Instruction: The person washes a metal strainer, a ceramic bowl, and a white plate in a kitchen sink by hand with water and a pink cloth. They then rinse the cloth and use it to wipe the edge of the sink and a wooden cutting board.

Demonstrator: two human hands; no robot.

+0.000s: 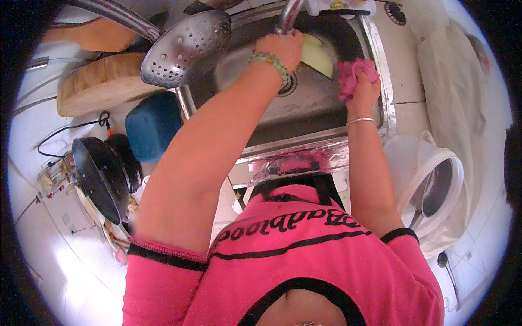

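Observation:
Over the stainless-steel sink (293, 124), my left hand (281, 47) is at the end of the metal faucet (290, 16). Its fingers are mostly hidden, so whether it grips anything cannot be told. A pale yellow-green flat piece (318, 57), perhaps a cloth or a scouring pad, lies in the basin just right of that hand. My right hand (365, 91) holds a crumpled pink cloth (352, 77) near the basin's right wall. The drain (288, 86) shows partly behind my left wrist.
A perforated metal ladle (187, 49) juts over the sink's left edge. Left of it are a thick round wooden board (102, 83), a blue plastic container (153, 126) and a black pan (100, 179). To the right stands a white plastic bucket (408, 163) beside translucent plastic sheeting (452, 89).

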